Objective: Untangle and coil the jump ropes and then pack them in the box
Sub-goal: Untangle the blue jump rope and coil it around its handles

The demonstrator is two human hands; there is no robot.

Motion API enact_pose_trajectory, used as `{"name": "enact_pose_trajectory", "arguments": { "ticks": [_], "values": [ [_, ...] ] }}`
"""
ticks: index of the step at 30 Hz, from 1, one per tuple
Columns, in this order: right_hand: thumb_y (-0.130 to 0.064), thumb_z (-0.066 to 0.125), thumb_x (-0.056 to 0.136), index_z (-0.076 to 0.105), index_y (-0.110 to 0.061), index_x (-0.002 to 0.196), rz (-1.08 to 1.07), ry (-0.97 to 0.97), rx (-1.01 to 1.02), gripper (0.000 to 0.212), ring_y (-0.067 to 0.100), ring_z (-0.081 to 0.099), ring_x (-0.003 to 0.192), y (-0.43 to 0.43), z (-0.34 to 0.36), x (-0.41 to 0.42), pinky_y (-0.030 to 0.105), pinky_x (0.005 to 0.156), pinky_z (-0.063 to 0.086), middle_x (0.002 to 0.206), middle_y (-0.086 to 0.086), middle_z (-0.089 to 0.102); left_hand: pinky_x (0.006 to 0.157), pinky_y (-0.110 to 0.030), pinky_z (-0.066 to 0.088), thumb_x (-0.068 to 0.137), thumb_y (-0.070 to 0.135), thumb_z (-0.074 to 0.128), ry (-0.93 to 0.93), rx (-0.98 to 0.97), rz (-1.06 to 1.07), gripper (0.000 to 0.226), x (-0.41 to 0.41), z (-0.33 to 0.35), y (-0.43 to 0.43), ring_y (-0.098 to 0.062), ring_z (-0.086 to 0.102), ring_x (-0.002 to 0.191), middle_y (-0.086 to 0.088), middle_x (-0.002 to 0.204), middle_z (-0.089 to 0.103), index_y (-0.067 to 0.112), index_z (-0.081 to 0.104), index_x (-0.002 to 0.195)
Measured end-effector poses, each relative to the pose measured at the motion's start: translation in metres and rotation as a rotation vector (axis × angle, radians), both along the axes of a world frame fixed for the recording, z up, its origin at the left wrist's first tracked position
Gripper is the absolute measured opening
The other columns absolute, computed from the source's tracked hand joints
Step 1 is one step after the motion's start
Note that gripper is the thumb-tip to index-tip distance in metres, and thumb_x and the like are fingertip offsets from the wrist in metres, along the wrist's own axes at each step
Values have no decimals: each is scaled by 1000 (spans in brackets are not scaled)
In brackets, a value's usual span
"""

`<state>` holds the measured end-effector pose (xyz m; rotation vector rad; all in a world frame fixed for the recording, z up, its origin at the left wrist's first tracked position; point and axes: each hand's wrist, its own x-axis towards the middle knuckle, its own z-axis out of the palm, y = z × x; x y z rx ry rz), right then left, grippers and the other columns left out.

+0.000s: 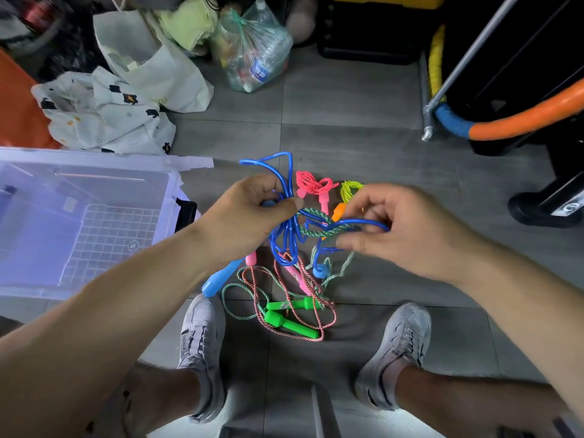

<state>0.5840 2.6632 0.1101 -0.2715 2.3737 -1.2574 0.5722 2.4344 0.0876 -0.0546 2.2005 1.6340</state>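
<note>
A tangle of jump ropes lies on the grey floor between my feet. My left hand [252,213] grips a bunch of loops of the blue rope [286,238], lifted above the pile. My right hand [392,229] pinches another stretch of the same blue rope, where a green braided rope [311,230] crosses it. One light blue handle [218,279] hangs below my left wrist. A red-white braided rope [284,311] and two green handles [290,314] lie underneath. A pink rope [311,181] and a yellow rope [349,189] lie coiled behind. The clear plastic box [170,197] stands open at left.
Bags sit behind the box: a white paper bag [151,67], a patterned cloth [104,115], a plastic bag of bottles [252,49]. A metal frame with an orange and blue padded hoop [521,118] stands at the right. My grey shoes [199,349] flank the pile.
</note>
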Motion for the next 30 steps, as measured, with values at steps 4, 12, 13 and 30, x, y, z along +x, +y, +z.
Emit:
{"name": "enact_pose_trajectory", "arguments": {
  "ticks": [4, 12, 13, 30],
  "values": [
    [-18, 67, 94, 76, -20, 86, 44, 105, 68, 12, 2, 53, 55, 0, 6, 2, 13, 56, 38, 66, -5, 68, 48, -13, 36, 95, 18, 65, 106, -142, 23, 23, -2, -4, -2, -2, 43, 44, 3, 62, 59, -4, 61, 89],
    [-15, 59, 89, 70, -15, 76, -137, -239, -505, 16, 19, 52, 53, 6, 17, -3, 41, 67, 47, 53, 6, 60, 62, -34, 36, 91, 32, 71, -2, -53, 54, 45, -2, -9, -4, -20, 38, 66, -18, 74, 51, -10, 53, 93],
    [-17, 64, 92, 71, -12, 85, -82, -259, -380, 11, 17, 48, 49, 5, 15, -3, 45, 68, 49, 48, 5, 56, 60, -33, 37, 93, 28, 69, -5, -52, 53, 41, -2, -9, -2, -21, 38, 66, -21, 74, 52, -9, 55, 94],
    [-23, 76, 80, 62, -6, 97, -105, -384, -516, 28, 16, 34, 45, 12, 20, -10, 29, 49, 38, 51, 5, 47, 45, -20, 40, 96, 22, 66, -55, -67, 99, 37, 1, -6, 5, -18, 38, 58, -12, 69, 43, -11, 53, 89]
  ]
}}
